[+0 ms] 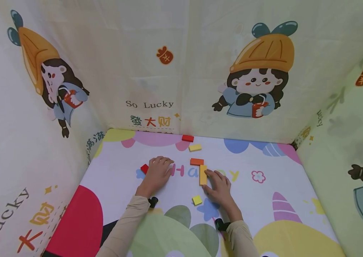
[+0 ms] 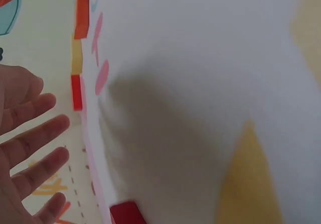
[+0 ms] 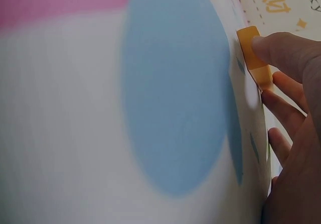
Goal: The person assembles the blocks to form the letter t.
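Note:
My right hand (image 1: 220, 185) pinches a yellow-orange block (image 1: 203, 175) between thumb and fingers. In the right wrist view the thumb lies against one end of that block (image 3: 252, 50), with fingers along its far side. Its far end meets the right part of an orange block (image 1: 197, 161), which lies crosswise. Over to the left, my left hand (image 1: 159, 172) holds nothing, and its fingers are spread in the left wrist view (image 2: 30, 143). A red block (image 1: 144, 168) sits beside it, partly hidden by the hand in the head view.
Beyond the orange block lie a yellow block (image 1: 195, 147) and another red block (image 1: 188, 138), close to the back wall cloth (image 1: 200, 117). A small yellow block (image 1: 197, 200) rests nearer the front. Printed cloth walls enclose the patterned table (image 1: 278, 200) at left, back and right.

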Demonstrator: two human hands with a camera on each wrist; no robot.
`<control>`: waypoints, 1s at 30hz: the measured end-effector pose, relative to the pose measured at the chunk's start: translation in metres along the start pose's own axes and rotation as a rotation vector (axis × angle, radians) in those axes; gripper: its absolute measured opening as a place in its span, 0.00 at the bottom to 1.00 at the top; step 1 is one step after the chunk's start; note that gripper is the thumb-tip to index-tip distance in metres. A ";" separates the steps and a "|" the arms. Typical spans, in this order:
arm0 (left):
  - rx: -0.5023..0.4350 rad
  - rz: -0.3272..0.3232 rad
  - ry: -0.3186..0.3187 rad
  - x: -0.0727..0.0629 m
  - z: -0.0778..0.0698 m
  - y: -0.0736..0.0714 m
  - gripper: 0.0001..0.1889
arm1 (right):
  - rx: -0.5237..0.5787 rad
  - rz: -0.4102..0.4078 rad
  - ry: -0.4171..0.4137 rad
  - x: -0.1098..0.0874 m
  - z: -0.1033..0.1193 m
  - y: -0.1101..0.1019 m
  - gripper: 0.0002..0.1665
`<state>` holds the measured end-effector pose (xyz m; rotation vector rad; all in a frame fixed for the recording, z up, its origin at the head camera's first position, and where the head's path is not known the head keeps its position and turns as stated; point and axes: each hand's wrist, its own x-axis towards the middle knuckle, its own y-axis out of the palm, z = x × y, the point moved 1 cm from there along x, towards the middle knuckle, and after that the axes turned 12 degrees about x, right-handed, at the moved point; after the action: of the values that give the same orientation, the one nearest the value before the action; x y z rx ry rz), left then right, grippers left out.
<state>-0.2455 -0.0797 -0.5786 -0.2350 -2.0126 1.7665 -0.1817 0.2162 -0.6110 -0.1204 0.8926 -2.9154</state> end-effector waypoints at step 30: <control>-0.038 0.099 0.105 -0.047 0.076 -0.005 0.29 | -0.005 -0.041 -0.063 -0.002 -0.001 0.002 0.36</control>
<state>-0.2362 -0.1679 -0.5900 -0.4368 -1.9921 1.7374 -0.1796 0.2157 -0.6128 -0.2314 0.8977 -2.9290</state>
